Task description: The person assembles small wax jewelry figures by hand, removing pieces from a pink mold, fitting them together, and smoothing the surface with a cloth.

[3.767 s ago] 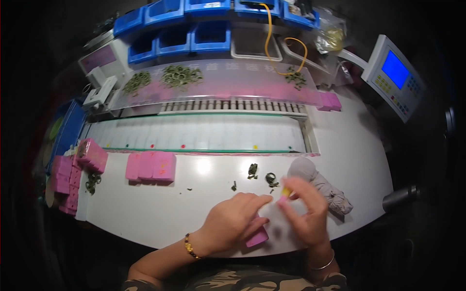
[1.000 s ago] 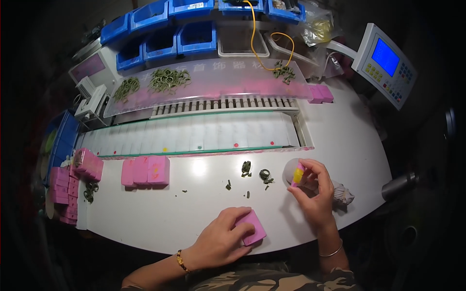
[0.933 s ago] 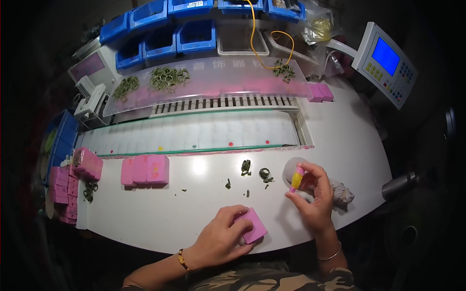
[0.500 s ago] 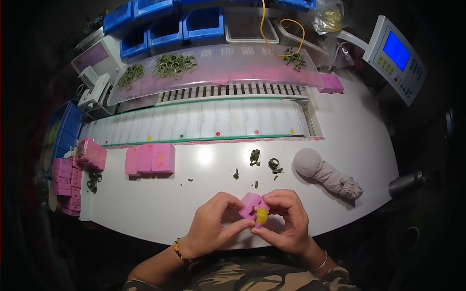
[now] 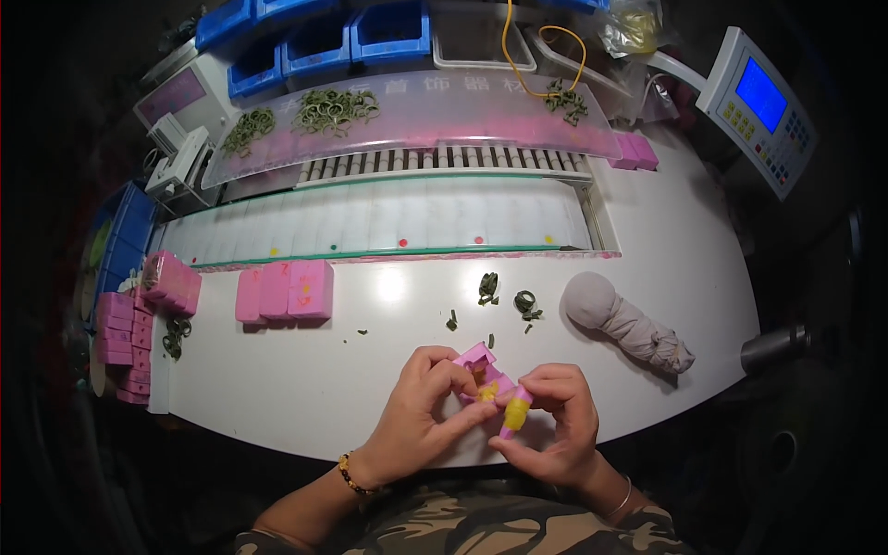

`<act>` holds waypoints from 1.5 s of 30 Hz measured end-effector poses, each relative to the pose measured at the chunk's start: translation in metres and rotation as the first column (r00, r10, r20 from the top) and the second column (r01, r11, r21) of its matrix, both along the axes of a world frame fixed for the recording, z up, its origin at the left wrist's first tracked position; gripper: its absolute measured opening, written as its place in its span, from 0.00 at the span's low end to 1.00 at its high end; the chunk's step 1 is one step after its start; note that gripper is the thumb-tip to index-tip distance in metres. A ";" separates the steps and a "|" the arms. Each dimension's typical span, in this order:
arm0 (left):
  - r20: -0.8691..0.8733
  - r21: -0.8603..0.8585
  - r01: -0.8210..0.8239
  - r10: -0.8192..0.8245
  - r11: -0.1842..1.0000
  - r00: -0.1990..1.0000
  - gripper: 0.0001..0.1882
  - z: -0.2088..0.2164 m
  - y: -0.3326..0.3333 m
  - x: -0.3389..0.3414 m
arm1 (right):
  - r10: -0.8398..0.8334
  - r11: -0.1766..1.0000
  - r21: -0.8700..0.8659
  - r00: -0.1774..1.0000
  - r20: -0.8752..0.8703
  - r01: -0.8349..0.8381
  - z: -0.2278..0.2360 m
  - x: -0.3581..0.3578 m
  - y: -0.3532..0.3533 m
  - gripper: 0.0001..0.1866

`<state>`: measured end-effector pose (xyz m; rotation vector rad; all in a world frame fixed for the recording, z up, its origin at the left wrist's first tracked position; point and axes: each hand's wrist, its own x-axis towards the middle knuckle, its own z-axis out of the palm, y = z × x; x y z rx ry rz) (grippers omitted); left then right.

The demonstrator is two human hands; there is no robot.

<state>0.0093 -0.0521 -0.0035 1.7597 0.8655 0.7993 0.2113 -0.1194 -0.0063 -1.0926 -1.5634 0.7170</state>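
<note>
Above the near edge of the table, my left hand grips a pink rubber mold. The mold is parted, showing a hollow with something yellow in it beside my fingertips. Pinched between the thumb and fingers of my right hand is a small pink mold piece with a broad yellow band round its middle. It is tilted and close against the mold's right side. Just beyond my hands lie dark green rings, a green clump and small green scraps.
Several pink blocks stand at left, with more pink blocks stacked beyond. A conveyor of white plates crosses behind. Green rings lie on the clear cover. At right are a tied cloth bundle and a control panel.
The pink piece with the yellow band has come away to the right in my right hand. My left fingers have shifted over the mold, whose hollow now shows more.
</note>
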 end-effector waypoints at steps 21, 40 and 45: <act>-0.096 0.454 -0.182 0.251 0.872 0.963 0.31 -0.027 -0.031 0.029 | -0.183 0.972 -0.081 0.925 0.332 0.222 -0.009 -0.021 0.012 0.31; -0.022 0.313 -0.224 0.243 0.923 0.970 0.31 -0.029 -0.028 0.024 | -0.046 0.973 -0.181 0.892 0.451 0.141 0.014 -0.022 0.038 0.25; -0.044 0.317 -0.222 0.248 0.922 0.968 0.29 -0.028 -0.028 0.025 | -0.063 0.972 -0.173 0.884 0.463 0.159 0.014 -0.024 0.038 0.25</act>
